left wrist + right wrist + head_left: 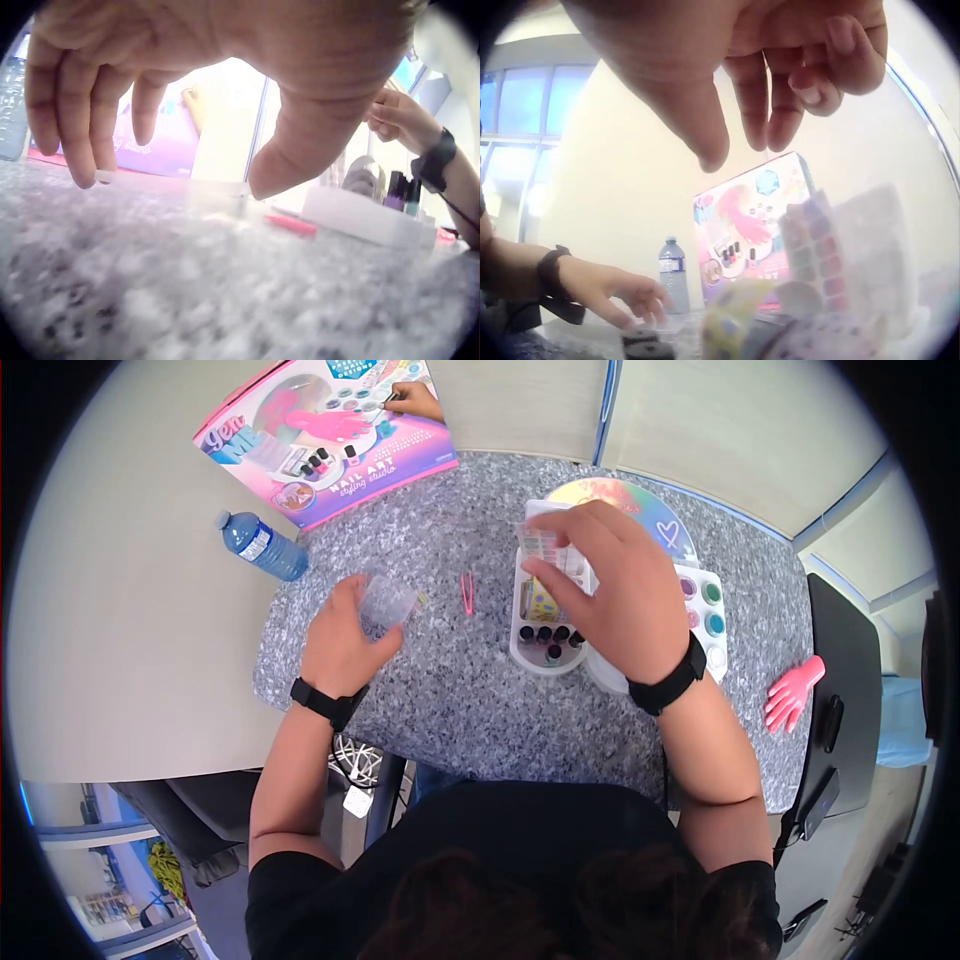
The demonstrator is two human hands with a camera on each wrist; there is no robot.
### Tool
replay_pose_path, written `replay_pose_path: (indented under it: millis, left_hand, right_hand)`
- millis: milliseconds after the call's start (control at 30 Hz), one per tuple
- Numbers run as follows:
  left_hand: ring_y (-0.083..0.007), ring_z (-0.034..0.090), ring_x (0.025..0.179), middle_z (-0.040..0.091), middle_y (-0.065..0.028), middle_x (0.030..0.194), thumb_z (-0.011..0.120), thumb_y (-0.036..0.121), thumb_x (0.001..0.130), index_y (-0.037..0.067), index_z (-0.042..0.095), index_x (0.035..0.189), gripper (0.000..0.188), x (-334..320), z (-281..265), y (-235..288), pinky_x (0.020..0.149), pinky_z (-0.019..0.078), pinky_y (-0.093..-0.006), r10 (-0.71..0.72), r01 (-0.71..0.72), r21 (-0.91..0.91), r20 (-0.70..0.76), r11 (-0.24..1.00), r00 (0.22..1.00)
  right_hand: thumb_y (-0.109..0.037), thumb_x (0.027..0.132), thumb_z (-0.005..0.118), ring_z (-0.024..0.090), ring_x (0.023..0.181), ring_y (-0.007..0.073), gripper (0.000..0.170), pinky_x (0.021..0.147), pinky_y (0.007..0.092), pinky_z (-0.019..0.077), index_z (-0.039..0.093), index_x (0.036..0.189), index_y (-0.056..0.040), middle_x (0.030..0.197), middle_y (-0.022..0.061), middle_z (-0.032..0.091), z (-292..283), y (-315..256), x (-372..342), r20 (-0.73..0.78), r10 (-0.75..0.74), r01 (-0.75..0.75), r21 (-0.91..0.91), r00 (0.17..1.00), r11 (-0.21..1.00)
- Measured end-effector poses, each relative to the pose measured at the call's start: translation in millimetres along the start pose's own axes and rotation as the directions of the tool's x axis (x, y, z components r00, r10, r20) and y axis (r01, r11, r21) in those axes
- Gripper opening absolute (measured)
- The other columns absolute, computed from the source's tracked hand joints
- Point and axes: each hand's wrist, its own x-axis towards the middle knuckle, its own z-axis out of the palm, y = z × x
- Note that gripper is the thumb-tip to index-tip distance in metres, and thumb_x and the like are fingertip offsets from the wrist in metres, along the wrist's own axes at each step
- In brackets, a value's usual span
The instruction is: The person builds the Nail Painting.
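Observation:
My left hand [340, 640] grips a small clear plastic box [388, 603] low at the tabletop, fingers on one side and thumb on the other. In the left wrist view, the box [176, 184] shows as a thin pale strip between the fingertips. Above a white organizer tray [517, 650] hovers my right hand [630, 585], with nothing between its thumb and fingers in the right wrist view. A clear case [877, 255] and a sheet of coloured dots [817, 251] stand upright behind it. Patterned rolls [543, 603] and black-capped nail polish bottles [545, 634] sit in the tray.
Pink tweezers [467, 594] lie between the hands. A pink model hand [795, 693] rests at the right edge, near a palette of coloured pots [712, 618]. A rainbow heart panel [665, 525], water bottle [262, 547] and nail art box [330, 450] stand farther back.

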Motion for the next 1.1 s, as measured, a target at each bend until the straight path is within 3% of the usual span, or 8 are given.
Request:
replay_pose_path:
  millis: [133, 233, 300, 433, 533, 633, 733, 1100]
  left_hand:
    - [-0.0343, 0.068, 0.125, 0.068, -0.0205, 0.135, 0.090, 0.014, 0.081, 0.000, 0.049, 0.151, 0.083, 6.1, -16.8, 62.0, 0.109, 0.0524, -0.0450, 0.003, -0.063, -0.440, -0.135, 0.896, 0.991]
    - [-0.0312, 0.066, 0.125, 0.066, -0.0177, 0.136, 0.091, 0.008, 0.079, 0.001, 0.048, 0.153, 0.086, 9.9, -16.6, 114.6, 0.111, 0.0504, -0.0442, 0.146, -0.273, -0.442, -0.300, 0.854, 0.943]
    - [-0.0307, 0.065, 0.125, 0.066, -0.0178, 0.136, 0.092, 0.008, 0.079, 0.001, 0.048, 0.154, 0.087, 16.8, -10.0, 137.0, 0.112, 0.0501, -0.0446, 0.207, -0.368, -0.375, -0.403, 0.851, 0.891]
    - [-0.0309, 0.064, 0.124, 0.066, -0.0174, 0.135, 0.093, 0.012, 0.079, 0.003, 0.048, 0.155, 0.088, 36.0, 3.1, 150.6, 0.110, 0.0503, -0.0464, 0.273, -0.530, -0.311, -0.595, 0.789, 0.756]
    - [-0.0325, 0.064, 0.126, 0.068, -0.0166, 0.136, 0.090, 0.014, 0.085, 0.006, 0.058, 0.149, 0.072, 53.0, 10.1, 143.3, 0.108, 0.0510, -0.0453, 0.309, -0.496, -0.337, -0.477, 0.800, 0.822]
    - [-0.0339, 0.068, 0.119, 0.075, -0.0147, 0.123, 0.084, 0.012, 0.090, 0.007, 0.074, 0.127, 0.039, 70.5, 30.5, 121.3, 0.102, 0.0530, -0.0428, 0.435, -0.516, -0.150, -0.374, 0.843, 0.819]
    - [-0.0345, 0.073, 0.104, 0.079, -0.0131, 0.105, 0.080, 0.008, 0.092, 0.006, 0.081, 0.105, 0.014, 73.0, 34.1, 116.8, 0.093, 0.0552, -0.0417, 0.406, -0.470, -0.275, -0.261, 0.839, 0.876]
    - [-0.0332, 0.077, 0.093, 0.081, -0.0130, 0.101, 0.082, 0.006, 0.090, 0.005, 0.081, 0.104, 0.015, 70.1, 26.8, 106.2, 0.082, 0.0571, -0.0400, 0.407, -0.441, -0.323, -0.168, 0.837, 0.898]
  right_hand:
    - [-0.025, 0.091, 0.086, 0.073, 0.098, 0.0340, 0.020, 0.082, 0.0442, 0.0593, 0.080, 0.103, -0.0101, 0.095, 0.0095, 0.076, 6.7, -8.1, -9.1, -0.013, -0.066, 0.067, 0.080, 0.998, 0.995]
    - [-0.025, 0.092, 0.085, 0.073, 0.086, 0.0319, 0.019, 0.076, 0.0393, 0.0579, 0.079, 0.098, -0.0080, 0.086, 0.0093, 0.076, 6.4, -16.0, -11.3, 0.067, -0.008, -0.006, 0.201, 0.998, 0.980]
    - [-0.022, 0.096, 0.083, 0.070, 0.073, 0.0266, 0.019, 0.069, 0.0342, 0.0548, 0.078, 0.095, -0.0044, 0.080, 0.0095, 0.074, -1.6, -23.5, -8.5, 0.232, 0.270, -0.332, 0.294, 0.935, 0.896]
    - [-0.018, 0.099, 0.079, 0.068, 0.067, 0.0212, 0.017, 0.065, 0.0310, 0.0516, 0.076, 0.102, -0.0016, 0.082, 0.0097, 0.076, -16.9, -1.7, -3.7, 0.184, 0.344, -0.389, 0.368, 0.921, 0.845]
    - [-0.012, 0.102, 0.073, 0.074, 0.074, 0.0244, 0.029, 0.068, 0.0357, 0.0553, 0.065, 0.129, -0.0038, 0.089, 0.0112, 0.079, -36.0, 37.9, -0.3, 0.055, 0.171, -0.179, 0.318, 0.984, 0.931]
    - [-0.014, 0.102, 0.073, 0.076, 0.078, 0.0294, 0.032, 0.071, 0.0388, 0.0573, 0.064, 0.132, -0.0071, 0.090, 0.0116, 0.079, -56.7, 55.5, 2.6, 0.133, 0.148, -0.155, 0.042, 0.980, 0.987]
    - [-0.021, 0.101, 0.075, 0.075, 0.079, 0.0335, 0.027, 0.072, 0.0434, 0.0577, 0.069, 0.125, -0.0111, 0.091, 0.0112, 0.079, -60.1, 62.0, 2.7, 0.152, 0.208, -0.195, -0.096, 0.966, 0.976]
    - [-0.022, 0.087, 0.083, 0.070, 0.089, 0.0264, 0.013, 0.077, 0.0424, 0.0582, 0.079, 0.098, -0.0158, 0.084, 0.0034, 0.075, -2.9, 65.3, -7.4, 0.050, -0.076, 0.089, -0.327, 0.996, 0.941]
